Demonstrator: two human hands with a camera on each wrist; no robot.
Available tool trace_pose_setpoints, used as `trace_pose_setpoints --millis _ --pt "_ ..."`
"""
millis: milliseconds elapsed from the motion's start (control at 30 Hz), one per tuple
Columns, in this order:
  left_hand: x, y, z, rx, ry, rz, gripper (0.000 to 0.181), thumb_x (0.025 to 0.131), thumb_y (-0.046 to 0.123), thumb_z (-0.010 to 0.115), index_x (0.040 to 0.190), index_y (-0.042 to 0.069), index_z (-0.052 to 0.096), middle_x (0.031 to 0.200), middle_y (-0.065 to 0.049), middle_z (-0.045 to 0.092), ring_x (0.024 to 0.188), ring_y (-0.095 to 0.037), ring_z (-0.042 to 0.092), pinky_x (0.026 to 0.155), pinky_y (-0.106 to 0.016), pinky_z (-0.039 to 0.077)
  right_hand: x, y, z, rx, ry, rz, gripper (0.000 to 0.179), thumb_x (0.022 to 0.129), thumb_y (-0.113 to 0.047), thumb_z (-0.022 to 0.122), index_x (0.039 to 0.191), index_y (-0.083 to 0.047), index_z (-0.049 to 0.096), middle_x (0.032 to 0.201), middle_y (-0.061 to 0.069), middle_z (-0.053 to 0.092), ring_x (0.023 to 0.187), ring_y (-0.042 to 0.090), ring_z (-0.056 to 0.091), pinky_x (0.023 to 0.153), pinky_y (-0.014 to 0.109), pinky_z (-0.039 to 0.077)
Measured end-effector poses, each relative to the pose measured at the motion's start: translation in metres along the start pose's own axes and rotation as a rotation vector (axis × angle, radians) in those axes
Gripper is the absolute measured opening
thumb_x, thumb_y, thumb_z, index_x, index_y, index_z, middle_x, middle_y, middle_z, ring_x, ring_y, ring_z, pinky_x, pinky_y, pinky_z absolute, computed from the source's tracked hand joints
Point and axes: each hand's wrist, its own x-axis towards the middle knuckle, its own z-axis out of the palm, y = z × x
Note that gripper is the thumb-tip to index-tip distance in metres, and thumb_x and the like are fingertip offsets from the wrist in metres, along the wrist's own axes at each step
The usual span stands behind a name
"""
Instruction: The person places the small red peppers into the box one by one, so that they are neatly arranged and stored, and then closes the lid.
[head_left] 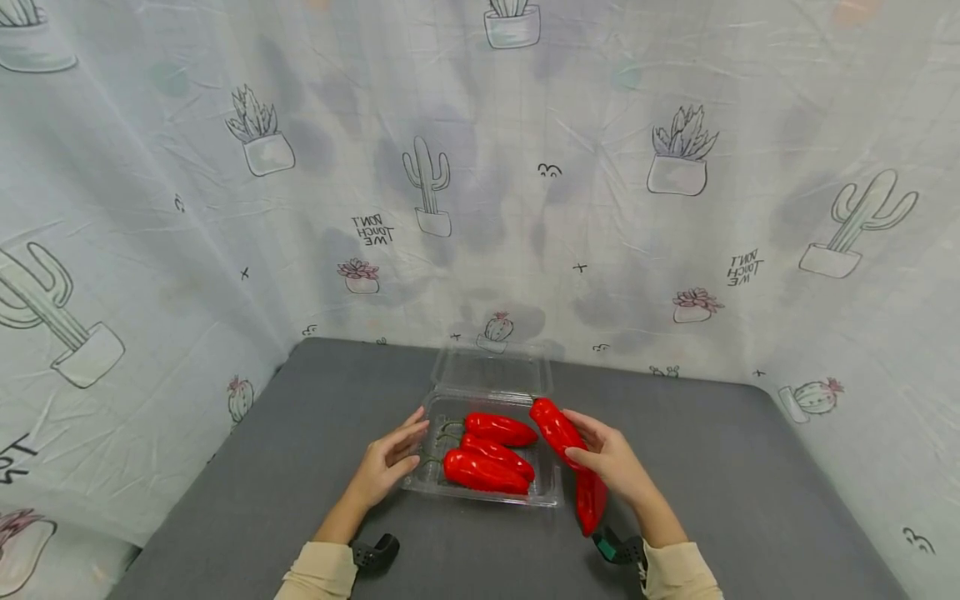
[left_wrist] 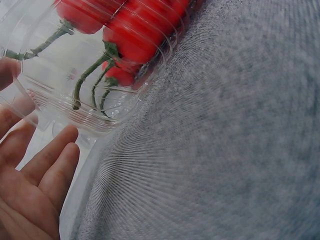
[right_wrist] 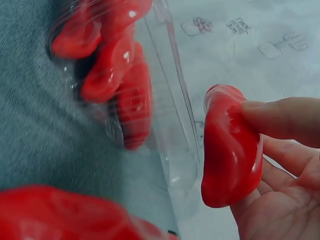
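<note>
A clear plastic clamshell box (head_left: 480,497) sits on the table with its lid raised at the back. Inside lie three red peppers (head_left: 498,429) with green stems. My right hand (head_left: 611,458) pinches another red pepper (head_left: 555,425) between thumb and fingers, above the box's right edge; the right wrist view shows this held pepper (right_wrist: 232,150) clear of the table. One more pepper (head_left: 590,502) lies on the table under that hand. At the box's left side, my left hand (head_left: 382,467) rests against the rim, its fingers (left_wrist: 60,170) loosely extended.
The grey tabletop (head_left: 247,492) surrounds the box. A pale curtain (head_left: 495,208) printed with potted cacti hangs behind and at both sides. The transparent lid (head_left: 491,371) leans toward the curtain. Each wrist wears a dark band (head_left: 375,552).
</note>
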Motion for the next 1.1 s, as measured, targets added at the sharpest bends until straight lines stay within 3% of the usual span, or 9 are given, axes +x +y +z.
trace_pose_setpoints --millis 300,500,700,900,1100 --pt "0.002 0.001 0.0 0.012 0.0 0.02 0.047 0.088 -0.008 0.057 0.133 -0.012 0.046 0.145 -0.034 0.032 0.123 -0.036 0.051 0.098 -0.024 0.045 0.013 -0.007 0.008 -0.027 -0.056 -0.043 0.056 0.089 -0.006 0.063 0.141 0.001 0.042 0.136 0.025 0.049 0.114 0.029 0.056 0.079 0.023 0.054" --pt "0.001 0.002 -0.001 -0.008 -0.003 0.045 0.047 0.087 -0.011 0.056 0.132 -0.015 0.045 0.143 -0.038 0.031 0.126 -0.029 0.051 0.098 -0.023 0.045 0.019 -0.012 0.016 -0.02 -0.099 -0.042 0.055 0.089 -0.004 0.062 0.14 0.001 0.043 0.136 0.025 0.049 0.114 0.033 0.056 0.079 0.025 0.054" --pt "-0.002 0.002 0.001 0.0 0.005 0.028 0.047 0.086 -0.012 0.055 0.132 -0.014 0.045 0.143 -0.036 0.032 0.126 -0.026 0.051 0.098 -0.024 0.045 0.023 -0.019 0.023 -0.023 -0.145 -0.036 0.055 0.089 -0.004 0.062 0.14 0.0 0.043 0.137 0.024 0.049 0.116 0.034 0.054 0.08 0.024 0.053" --pt "-0.002 0.0 0.001 0.017 0.012 0.017 0.047 0.086 -0.012 0.055 0.133 -0.012 0.046 0.144 -0.034 0.033 0.125 -0.029 0.052 0.098 -0.022 0.044 0.029 -0.026 0.03 -0.075 -0.173 -0.002 0.054 0.089 -0.005 0.063 0.14 -0.006 0.046 0.139 0.018 0.05 0.12 0.032 0.053 0.082 0.024 0.052" --pt "0.0 0.0 0.0 0.01 0.01 0.024 0.048 0.087 -0.011 0.056 0.133 -0.011 0.046 0.144 -0.035 0.033 0.124 -0.032 0.052 0.098 -0.021 0.044 0.039 -0.033 0.035 -0.134 -0.257 -0.031 0.052 0.088 -0.002 0.061 0.138 -0.004 0.047 0.137 0.017 0.051 0.12 0.031 0.052 0.081 0.024 0.051"
